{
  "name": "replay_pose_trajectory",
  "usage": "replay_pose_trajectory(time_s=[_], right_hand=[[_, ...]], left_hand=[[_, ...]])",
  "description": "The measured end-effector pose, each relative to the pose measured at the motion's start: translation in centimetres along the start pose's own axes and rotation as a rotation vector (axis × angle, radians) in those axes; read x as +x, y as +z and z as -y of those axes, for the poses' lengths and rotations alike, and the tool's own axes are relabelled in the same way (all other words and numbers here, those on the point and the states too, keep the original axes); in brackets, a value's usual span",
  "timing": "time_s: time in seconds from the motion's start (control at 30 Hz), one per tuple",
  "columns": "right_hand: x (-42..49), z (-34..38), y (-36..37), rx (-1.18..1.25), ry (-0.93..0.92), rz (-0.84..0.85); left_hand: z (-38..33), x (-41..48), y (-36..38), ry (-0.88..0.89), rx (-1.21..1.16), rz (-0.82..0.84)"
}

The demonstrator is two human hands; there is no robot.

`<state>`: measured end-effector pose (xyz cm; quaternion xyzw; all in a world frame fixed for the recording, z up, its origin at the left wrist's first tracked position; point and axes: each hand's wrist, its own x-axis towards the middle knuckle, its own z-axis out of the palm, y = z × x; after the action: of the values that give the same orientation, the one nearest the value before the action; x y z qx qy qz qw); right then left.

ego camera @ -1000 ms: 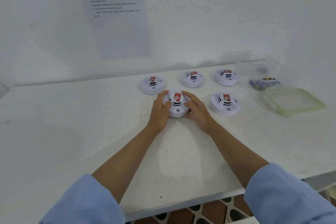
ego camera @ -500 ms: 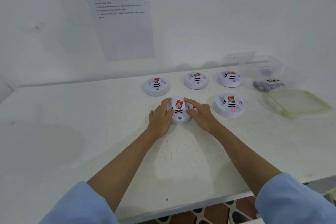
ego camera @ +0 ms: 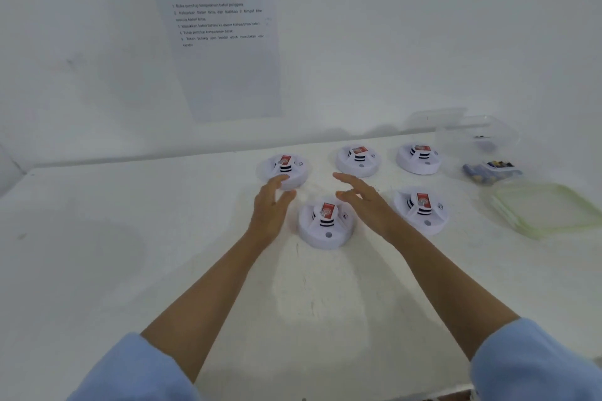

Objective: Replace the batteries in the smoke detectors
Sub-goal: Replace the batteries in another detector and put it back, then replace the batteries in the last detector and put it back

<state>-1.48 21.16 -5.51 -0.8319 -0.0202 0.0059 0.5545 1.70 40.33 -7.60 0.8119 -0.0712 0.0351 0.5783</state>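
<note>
Left hand (ego camera: 272,207) and right hand (ego camera: 366,202) hover with palms facing inward and fingers loosely straight, holding nothing. The smoke detector (ego camera: 326,227) sits between them on the tabletop (ego camera: 163,254), untouched.

On the table (ego camera: 130,254), the near detector (ego camera: 326,226) sits between my left hand (ego camera: 270,205) and my right hand (ego camera: 365,202), with a second detector (ego camera: 420,210) to its right. Behind them, in a row, stand the back-left detector (ego camera: 284,169), back-middle detector (ego camera: 358,159) and back-right detector (ego camera: 419,158). Farther right, batteries (ego camera: 488,169) lie in a tub (ego camera: 479,140), with a lid (ego camera: 547,210) in front of it.
</note>
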Motion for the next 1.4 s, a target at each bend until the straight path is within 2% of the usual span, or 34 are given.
replay_pose_trajectory(time_s=[0.13,0.33,0.43,0.57,0.73,0.93,1.17,1.27,1.4], right_hand=[[4.1,2.5,0.0,-0.001,-0.011,0.086],[10.7,1.9,1.9,-0.05,0.042,0.235],[13.1,1.0,2.9,-0.118,0.009,0.232],[14.8,0.0,3.8,-0.155,-0.021,0.261],[15.0,-0.9,4.0,-0.169,-0.022,0.243],[14.0,1.3,3.1,0.008,-0.039,0.252],[12.1,3.9,-0.6,0.22,-0.062,0.188],[10.8,4.0,-2.5,0.277,-0.062,0.15],[8.5,3.9,-5.6,0.239,-0.063,0.097]], left_hand=[[0.3,3.6,-1.9,-0.034,-0.005,0.013],[1.5,7.9,-2.9,-0.168,0.05,0.045],[1.8,9.0,-2.7,-0.164,0.079,0.108],[1.6,9.5,-1.9,-0.102,0.281,0.163],[1.0,9.5,-1.2,-0.01,0.282,0.147],[3.5,11.3,-1.6,-0.009,0.077,0.129],[-4.0,9.5,-0.3,0.099,0.043,0.061],[-5.4,9.0,0.8,0.122,0.056,0.099],[-7.3,8.4,3.2,0.144,0.133,0.126]])
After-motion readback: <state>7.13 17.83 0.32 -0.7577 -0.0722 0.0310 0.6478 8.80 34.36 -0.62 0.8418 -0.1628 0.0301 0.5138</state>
